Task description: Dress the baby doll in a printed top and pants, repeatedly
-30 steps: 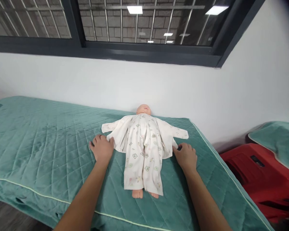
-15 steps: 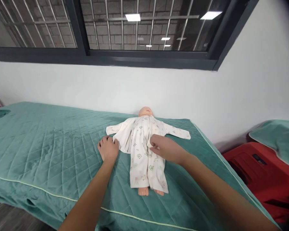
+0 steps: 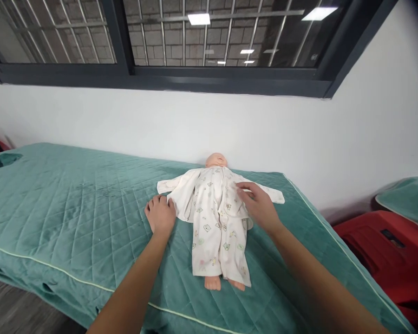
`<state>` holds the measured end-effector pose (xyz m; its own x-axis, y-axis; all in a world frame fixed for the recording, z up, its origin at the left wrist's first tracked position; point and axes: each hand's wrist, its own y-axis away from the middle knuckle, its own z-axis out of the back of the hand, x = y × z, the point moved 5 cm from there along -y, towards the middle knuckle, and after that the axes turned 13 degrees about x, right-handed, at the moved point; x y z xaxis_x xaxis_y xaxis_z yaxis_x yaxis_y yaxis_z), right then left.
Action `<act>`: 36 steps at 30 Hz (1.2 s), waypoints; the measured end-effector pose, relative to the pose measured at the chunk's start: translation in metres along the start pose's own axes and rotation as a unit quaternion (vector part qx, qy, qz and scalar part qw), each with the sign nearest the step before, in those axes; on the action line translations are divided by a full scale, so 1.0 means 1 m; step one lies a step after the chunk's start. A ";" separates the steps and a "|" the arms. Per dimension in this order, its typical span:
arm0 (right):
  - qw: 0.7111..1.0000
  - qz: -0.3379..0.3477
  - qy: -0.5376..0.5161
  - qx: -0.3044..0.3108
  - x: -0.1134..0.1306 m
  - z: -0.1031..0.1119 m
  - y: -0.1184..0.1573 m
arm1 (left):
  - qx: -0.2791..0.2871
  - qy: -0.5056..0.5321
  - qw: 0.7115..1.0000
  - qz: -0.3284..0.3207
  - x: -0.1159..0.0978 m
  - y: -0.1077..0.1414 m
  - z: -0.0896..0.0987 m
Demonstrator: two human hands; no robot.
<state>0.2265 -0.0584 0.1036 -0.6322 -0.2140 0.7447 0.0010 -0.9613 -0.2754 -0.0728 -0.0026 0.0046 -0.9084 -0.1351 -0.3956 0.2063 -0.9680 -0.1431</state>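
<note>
A baby doll (image 3: 216, 160) lies on its back, its feet nearest me. It wears white printed clothes: a long-sleeved top (image 3: 184, 195) and trousers (image 3: 206, 246). One front flap of the top is folded outward on the left. My left hand (image 3: 160, 215) rests on the bed beside that flap, fingers spread, with the thumb at the flap's edge. Over the right side of the top is my right hand (image 3: 259, 204). Its fingers are apart and extended at the cloth of the chest, with nothing visibly gripped. Both sleeves stretch out sideways.
A green quilted bed cover (image 3: 73, 199) with pale piping lies under the doll. Behind the bed is a white wall (image 3: 142, 120) with a dark-framed barred window (image 3: 181, 79). Red plastic furniture (image 3: 379, 255) with a green cloth (image 3: 409, 199) stands at the right.
My right hand has moved up and right from the middle of the clothes, and its fingers have opened. The right front flap now lies further right. The left hand stays beside the left flap.
</note>
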 end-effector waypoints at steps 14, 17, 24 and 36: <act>0.987 -0.008 0.071 0.144 0.010 -0.041 -0.087 | 0.001 -0.014 1.000 0.004 -0.001 0.000 -0.001; 0.994 0.013 0.036 0.101 0.000 -0.033 -0.051 | -0.004 -0.013 1.000 0.002 -0.001 0.000 -0.001; 0.998 0.028 0.043 -0.023 -0.039 -0.020 0.065 | 0.001 -0.015 1.000 0.008 -0.001 0.000 -0.001; 0.986 0.029 0.164 0.007 -0.007 -0.021 0.082 | 0.004 -0.008 1.000 0.005 0.000 0.001 0.001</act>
<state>0.2150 -0.1320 0.0633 -0.8472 -0.2030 0.4909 0.0531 -0.9519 -0.3018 -0.0724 -0.0041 0.0053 -0.9121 -0.1476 -0.3824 0.2121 -0.9683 -0.1321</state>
